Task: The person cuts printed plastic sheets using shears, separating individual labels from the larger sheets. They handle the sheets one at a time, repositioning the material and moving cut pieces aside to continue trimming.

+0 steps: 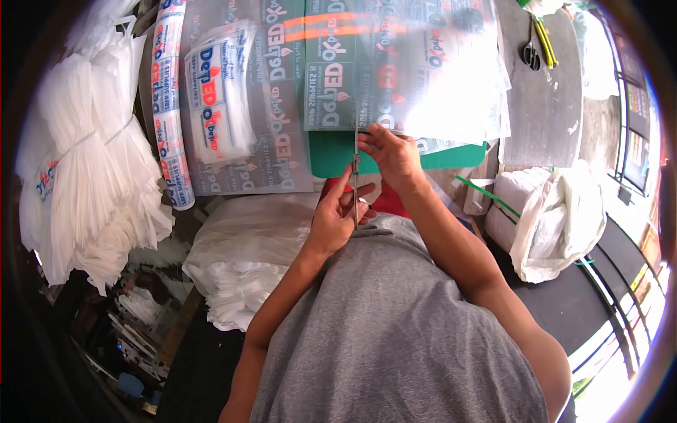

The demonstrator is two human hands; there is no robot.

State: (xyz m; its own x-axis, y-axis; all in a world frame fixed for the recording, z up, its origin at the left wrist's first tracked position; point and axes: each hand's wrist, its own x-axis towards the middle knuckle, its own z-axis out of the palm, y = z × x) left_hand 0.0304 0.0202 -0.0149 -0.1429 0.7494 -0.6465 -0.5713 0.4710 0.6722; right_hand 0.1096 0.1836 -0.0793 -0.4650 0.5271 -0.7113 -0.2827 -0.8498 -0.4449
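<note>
Printed plastic sheets (331,92): where are they lying?

At twelve to one o'clock from the hands, partly overlapping a green board (328,151), whose near edge is showing below them. Orange bands are crossing the far part.

State of the hands?

Left hand (337,220): curling loosely around a slim metal tool (356,166), index finger extending alongside; kind of tool, too small to tell. Right hand (391,154): fingertips gathering at the sheets' near edge, beside the tool's upper part. Whether they are pinching film or tool, I cannot tell.

What is surrounding them?

Ten to eleven o'clock: a packet of printed bags (218,95), resting on more film. Ten o'clock: a printed roll (169,106), standing lengthwise along that film. Nine to ten: tied white bundles (92,162). Eight: a white sack (243,236). Three: a white wrapped bale (550,222), with a green strap (486,194) slanting toward it. Two: black-handled scissors (530,53), lying just beside a yellow-handled tool (545,44).

Anything obstructing?

Strong glare is washing out the print at one o'clock. Left-hand fingers are covering part of the metal tool. Six o'clock: a grey shirt (395,331) is filling the foreground.
</note>
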